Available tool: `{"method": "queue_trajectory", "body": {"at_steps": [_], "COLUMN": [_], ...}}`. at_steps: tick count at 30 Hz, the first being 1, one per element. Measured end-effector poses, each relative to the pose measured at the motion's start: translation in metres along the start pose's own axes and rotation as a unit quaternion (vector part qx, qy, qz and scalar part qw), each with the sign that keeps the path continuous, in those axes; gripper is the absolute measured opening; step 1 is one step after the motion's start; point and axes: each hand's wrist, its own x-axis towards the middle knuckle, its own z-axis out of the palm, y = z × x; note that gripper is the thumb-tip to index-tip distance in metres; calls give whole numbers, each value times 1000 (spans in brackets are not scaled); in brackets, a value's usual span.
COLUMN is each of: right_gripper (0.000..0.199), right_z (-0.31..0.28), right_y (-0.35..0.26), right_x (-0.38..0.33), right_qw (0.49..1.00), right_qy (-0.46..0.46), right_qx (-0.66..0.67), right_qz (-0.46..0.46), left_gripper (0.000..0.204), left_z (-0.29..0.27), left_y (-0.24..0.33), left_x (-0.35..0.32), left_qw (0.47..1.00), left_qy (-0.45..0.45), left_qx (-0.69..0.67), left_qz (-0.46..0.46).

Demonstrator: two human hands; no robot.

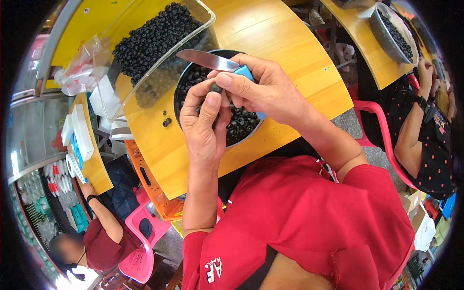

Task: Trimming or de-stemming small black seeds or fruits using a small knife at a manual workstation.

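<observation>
My left hand pinches a small round dark part between thumb and fingers. My right hand is wrapped around the blue handle of a knife, its blade pointing left above the part. The right thumb presses close to the same part, near the left fingertips. Both hands are over a round bowl partly filled with small black ring-like parts. My hands hide much of the bowl's middle.
A clear plastic tub heaped with black parts stands left of the bowl on the yellow wooden table. A few loose parts lie beside it. An orange crate sits below the left edge. Other people sit at left and right.
</observation>
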Motion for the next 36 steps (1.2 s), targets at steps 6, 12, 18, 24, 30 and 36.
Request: {"method": "queue_trajectory", "body": {"at_steps": [6,12,18,24,30,36], "right_gripper": [25,27,28,28,28,25], "right_z": [-10,-32,-36,-36,-33,-20], "right_y": [-3,-7,-2,-2,0,6], "right_x": [-2,-2,-5,-5,-7,-8], "right_qw": [999,997,997,998,996,995], "right_qy": [21,68,65,59,54,41], "right_qx": [18,0,-24,-27,-66,-93], "right_qz": [30,-26,-24,-13,15,2], "left_gripper": [27,23,16,21,15,18], "left_z": [-7,-30,-22,-20,-17,-12], "left_y": [6,21,17,16,17,31], "left_x": [2,16,14,11,15,7], "left_qw": [999,991,814,700,766,970], "left_qy": [10,9,-182,-249,-195,-62], "left_qx": [14,59,551,669,610,231], "left_qz": [-45,-122,-2,14,57,-48]}}
